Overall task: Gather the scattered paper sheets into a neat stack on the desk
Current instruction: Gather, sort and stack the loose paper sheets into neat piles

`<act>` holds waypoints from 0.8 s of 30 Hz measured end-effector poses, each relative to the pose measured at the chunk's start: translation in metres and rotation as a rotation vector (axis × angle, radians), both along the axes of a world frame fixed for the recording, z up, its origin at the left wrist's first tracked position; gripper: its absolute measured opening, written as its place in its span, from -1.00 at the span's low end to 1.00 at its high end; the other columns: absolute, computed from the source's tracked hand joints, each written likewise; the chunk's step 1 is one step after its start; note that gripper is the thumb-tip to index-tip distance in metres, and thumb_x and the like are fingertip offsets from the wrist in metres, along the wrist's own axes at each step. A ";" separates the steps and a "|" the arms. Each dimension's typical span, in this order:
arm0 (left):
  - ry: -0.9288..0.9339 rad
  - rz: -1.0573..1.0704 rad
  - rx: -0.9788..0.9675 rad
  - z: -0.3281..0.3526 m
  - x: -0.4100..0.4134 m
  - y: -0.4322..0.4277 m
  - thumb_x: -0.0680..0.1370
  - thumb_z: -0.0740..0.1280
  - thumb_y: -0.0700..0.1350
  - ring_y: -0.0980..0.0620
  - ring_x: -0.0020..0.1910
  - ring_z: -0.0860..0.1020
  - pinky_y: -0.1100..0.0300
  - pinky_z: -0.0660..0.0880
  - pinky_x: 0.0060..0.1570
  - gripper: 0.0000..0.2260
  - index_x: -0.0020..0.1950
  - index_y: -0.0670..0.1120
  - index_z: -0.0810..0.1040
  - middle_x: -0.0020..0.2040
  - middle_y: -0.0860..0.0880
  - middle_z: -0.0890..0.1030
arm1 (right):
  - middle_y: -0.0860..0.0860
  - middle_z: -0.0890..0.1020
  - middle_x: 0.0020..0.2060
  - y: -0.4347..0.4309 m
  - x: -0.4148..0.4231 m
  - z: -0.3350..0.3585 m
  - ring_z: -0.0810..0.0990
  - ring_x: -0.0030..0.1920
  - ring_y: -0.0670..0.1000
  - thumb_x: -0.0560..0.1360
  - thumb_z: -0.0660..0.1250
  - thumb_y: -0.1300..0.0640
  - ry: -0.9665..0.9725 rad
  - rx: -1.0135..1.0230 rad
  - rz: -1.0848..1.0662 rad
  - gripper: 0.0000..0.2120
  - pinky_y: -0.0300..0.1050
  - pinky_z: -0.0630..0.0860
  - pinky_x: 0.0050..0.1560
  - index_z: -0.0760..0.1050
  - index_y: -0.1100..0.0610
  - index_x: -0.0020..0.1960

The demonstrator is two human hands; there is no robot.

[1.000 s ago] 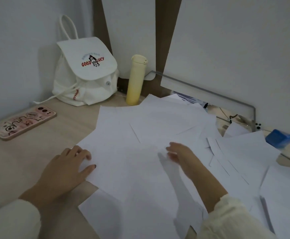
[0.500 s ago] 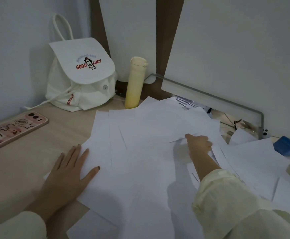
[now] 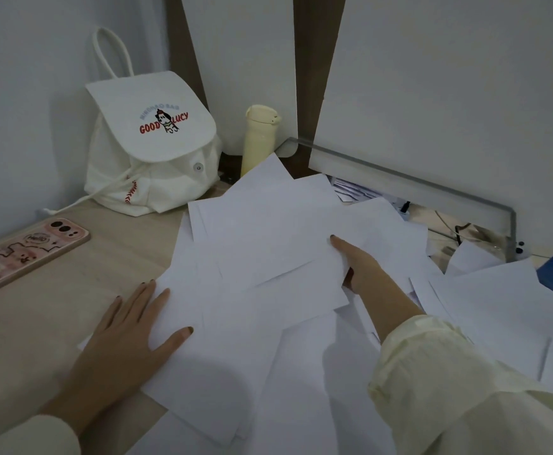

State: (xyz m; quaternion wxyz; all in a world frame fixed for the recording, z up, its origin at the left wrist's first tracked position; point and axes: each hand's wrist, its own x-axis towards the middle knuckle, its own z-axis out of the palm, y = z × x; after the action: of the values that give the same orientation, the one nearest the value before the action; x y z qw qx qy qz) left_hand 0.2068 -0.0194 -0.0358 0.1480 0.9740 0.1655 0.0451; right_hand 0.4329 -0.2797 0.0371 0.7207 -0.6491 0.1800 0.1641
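The right hand (image 3: pixel 363 270) has slid a little leftward across the pile in the last half second, and now its thumb lies on top of a sheet with the fingers tucked beneath: a pinch on the paper sheets (image 3: pixel 268 231). Nearest us, the left hand (image 3: pixel 127 333) is flat as before, fingers straight and spread, pressing the pile's left side down onto the desk (image 3: pixel 38 323). We see the sheets overlapping untidily from the near edge toward the back, with more loose ones toward the right edge. Further off, a pink phone (image 3: pixel 28 254) lies by the left edge. In the back corner stands a white backpack (image 3: pixel 150 149), a pale yellow bottle (image 3: pixel 258 139) just beside it.
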 end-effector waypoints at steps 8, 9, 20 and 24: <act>0.003 0.128 -0.135 0.013 0.000 -0.004 0.06 -0.05 0.61 -0.01 0.52 0.05 0.05 0.01 0.49 0.20 0.54 -0.06 0.01 0.55 -0.01 0.08 | 0.12 0.57 0.14 -0.011 -0.018 0.042 0.55 0.08 0.11 0.48 0.36 0.22 -0.455 -0.010 -0.104 -0.62 -0.02 0.48 0.18 0.44 0.25 0.28; 0.004 0.146 -0.133 0.017 0.001 -0.005 0.07 0.00 0.60 -0.05 0.50 0.09 0.03 0.06 0.47 0.18 0.53 -0.07 0.05 0.53 -0.02 0.14 | 0.11 0.57 0.15 -0.019 -0.019 0.046 0.56 0.11 0.11 0.48 0.36 0.21 -0.469 0.021 -0.119 -0.60 0.00 0.47 0.21 0.43 0.24 0.29; 0.327 0.323 -0.384 0.052 0.057 0.002 0.26 0.43 0.30 -0.19 0.37 0.30 0.03 0.30 0.31 -0.14 0.39 -0.17 0.30 0.39 -0.19 0.33 | 0.16 0.59 0.12 -0.096 -0.072 -0.002 0.60 -0.10 0.07 0.49 0.32 0.26 -0.145 0.107 -0.066 -0.61 -0.09 0.63 -0.22 0.41 0.30 0.30; 0.300 0.258 -0.426 0.060 0.054 -0.010 0.42 0.39 0.08 -0.14 0.18 0.46 0.16 0.41 0.04 -0.52 0.21 -0.17 0.46 0.21 -0.19 0.49 | 0.06 0.56 -0.07 -0.098 -0.091 -0.016 0.53 -0.10 0.06 0.50 0.28 0.32 -0.151 0.017 0.028 -0.64 -0.07 0.59 -0.21 0.36 0.22 0.29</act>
State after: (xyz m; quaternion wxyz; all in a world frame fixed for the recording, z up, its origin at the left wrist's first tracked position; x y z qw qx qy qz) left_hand 0.2605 -0.0289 0.0246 0.3162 0.8876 0.3140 -0.1169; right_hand 0.3417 -0.3781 0.0213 0.7353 -0.6559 0.1147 0.1262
